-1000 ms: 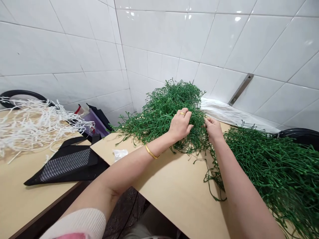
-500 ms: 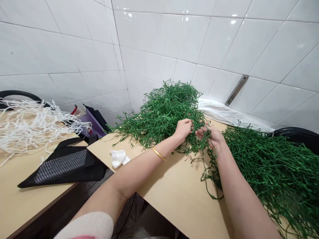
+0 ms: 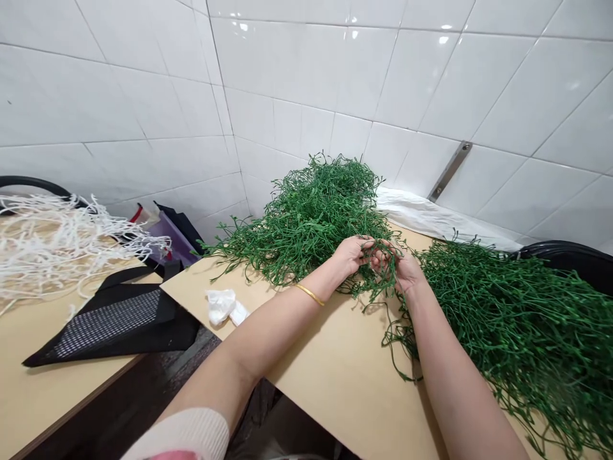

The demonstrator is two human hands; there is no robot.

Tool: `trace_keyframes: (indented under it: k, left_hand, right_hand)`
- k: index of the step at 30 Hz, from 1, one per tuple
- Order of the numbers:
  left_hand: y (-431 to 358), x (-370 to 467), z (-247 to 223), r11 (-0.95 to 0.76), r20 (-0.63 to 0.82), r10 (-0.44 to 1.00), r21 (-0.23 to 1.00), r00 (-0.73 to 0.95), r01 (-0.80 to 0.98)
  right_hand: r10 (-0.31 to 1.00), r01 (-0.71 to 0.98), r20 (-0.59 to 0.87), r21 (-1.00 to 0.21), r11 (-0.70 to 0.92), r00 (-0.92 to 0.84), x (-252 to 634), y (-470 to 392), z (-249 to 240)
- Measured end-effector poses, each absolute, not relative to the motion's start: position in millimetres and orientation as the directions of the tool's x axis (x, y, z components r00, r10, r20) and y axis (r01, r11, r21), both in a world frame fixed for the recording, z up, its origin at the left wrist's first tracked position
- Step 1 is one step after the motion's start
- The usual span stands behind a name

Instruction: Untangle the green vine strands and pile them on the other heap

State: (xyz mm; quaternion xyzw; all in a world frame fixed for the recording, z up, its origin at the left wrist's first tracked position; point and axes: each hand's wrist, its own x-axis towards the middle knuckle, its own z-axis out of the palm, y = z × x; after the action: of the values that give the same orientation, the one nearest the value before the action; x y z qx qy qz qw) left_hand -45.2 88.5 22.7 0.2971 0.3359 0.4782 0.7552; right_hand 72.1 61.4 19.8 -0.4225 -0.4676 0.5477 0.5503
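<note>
My left hand [image 3: 353, 254], with a gold bangle [image 3: 310, 294] on its forearm, pinches green knotted cords at the front right of a tall heap of green cords [image 3: 316, 211]. Close beside it, my right hand [image 3: 405, 269] has its fingers curled round several green cords [image 3: 389, 259], some of which hang over its fingers. The two hands nearly touch. Behind my right forearm spreads a second heap of green cords [image 3: 517, 306]. A few loose cords [image 3: 395, 342] trail onto the table below the right hand.
A crumpled white tissue [image 3: 221, 306] lies on the wooden table [image 3: 345, 370]. On another table to the left are white cords [image 3: 71, 246] and a black mesh bag [image 3: 115, 319]. White sheeting [image 3: 416, 207] runs along the tiled wall [image 3: 306, 70], under a metal bracket [image 3: 450, 171].
My left hand has moved slightly down and right, and my right hand slightly left, so they are closer together at the cords. The camera view has shifted a little.
</note>
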Motion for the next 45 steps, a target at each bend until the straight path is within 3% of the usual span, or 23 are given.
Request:
trace_keyframes:
  k: [12,18,21,45]
  left_hand:
    - [83,-49,28,0.382,-0.271,0.922,0.76,0.277,-0.526]
    - [84,-54,18,0.424,-0.193,0.901,0.591,0.39,-0.687]
    - [84,-55,14,0.407,-0.128,0.903,0.565,0.411,-0.718]
    - [91,-49,2,0.313,-0.159,0.938,0.774,0.309,-0.551]
  right_hand:
    - [0.991,-0.113,0.08,-0.989,0.092,0.105,72,66,17]
    - [0.991,-0.173,0.058,-0.982,0.079,0.119,72,68,14]
    - [0.992,-0.2,0.045,-0.977,0.069,0.121,72,68,14]
    - [0.975,-0.218,0.078,-0.968,0.123,0.206,76,64,10]
